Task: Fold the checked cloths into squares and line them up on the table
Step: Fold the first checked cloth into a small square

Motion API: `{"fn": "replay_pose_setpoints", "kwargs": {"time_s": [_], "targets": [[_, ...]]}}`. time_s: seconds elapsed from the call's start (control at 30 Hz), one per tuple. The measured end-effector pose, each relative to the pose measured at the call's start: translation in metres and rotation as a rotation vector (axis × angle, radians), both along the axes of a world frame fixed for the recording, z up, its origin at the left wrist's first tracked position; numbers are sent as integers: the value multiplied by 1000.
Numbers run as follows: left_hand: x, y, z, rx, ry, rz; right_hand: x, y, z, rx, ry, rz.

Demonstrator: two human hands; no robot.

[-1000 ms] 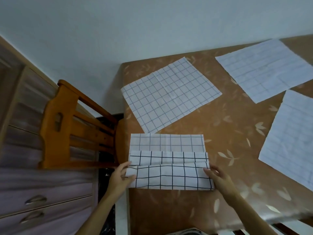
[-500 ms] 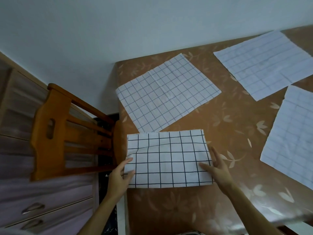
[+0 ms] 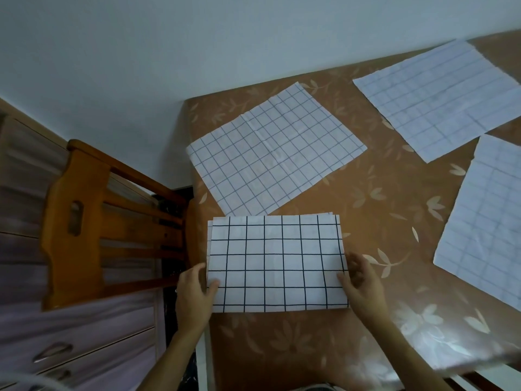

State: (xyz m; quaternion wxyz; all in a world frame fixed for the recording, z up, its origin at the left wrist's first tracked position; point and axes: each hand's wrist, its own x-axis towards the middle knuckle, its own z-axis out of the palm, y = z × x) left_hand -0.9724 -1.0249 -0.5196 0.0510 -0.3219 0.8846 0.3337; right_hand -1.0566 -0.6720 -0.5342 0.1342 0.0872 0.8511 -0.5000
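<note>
I had the folded cloth (image 3: pixel 276 263), a doubled rectangle, on the table (image 3: pixel 366 221) just beside the chair (image 3: pixel 84 210); left hand (image 3: pixel 194 289) and right hand (image 3: pixel 362 283) pinched its side edges. Three open cloths (image 3: pixel 276 153) farther from the chair awaited folding, none squared yet

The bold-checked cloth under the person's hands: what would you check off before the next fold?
1. Folded cloth lies flat on the table: ok.
2. Its layers' far edges line up: not ok, one layer peeks out beyond the top one.
3. Already a square: not ok, it is a wide rectangle.
4. Left hand and right hand sit at the two short edges: ok.
5. Fingers hooked under those edges: cannot tell.
6. Clear of the unfolded cloth behind it: cannot tell, their edges seem to meet.
</note>
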Motion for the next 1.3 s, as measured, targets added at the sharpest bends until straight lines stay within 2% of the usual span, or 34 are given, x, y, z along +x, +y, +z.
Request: {"fn": "replay_pose_setpoints", "kwargs": {"time_s": [0.1,0.27,0.37,0.5,0.6,0.67,0.83,1.03,1.3], "targets": [[2,-1,1,58,-76,121,2,1,-10,278,246,222],[13,-4,-4,69,-99,109,10,-19,-18,501,323,451],[17,-6,-6,76,-117,121,20,-29,-28,525,304,576],[18,-4,0,35,-167,129,26,-33,-37,547,265,563],[18,4,9,53,-266,105,27,-34,-33,635,373,570],[19,7,10,37,-271,79,31,-44,-28,615,443,600],[24,6,5,-10,-293,35,53,-81,-40,552,470,840],[22,5,4,0,-329,80,49,-44,-35,567,374,699],[30,9,10,25,-270,141,43,11,-25,646,276,330]]}}
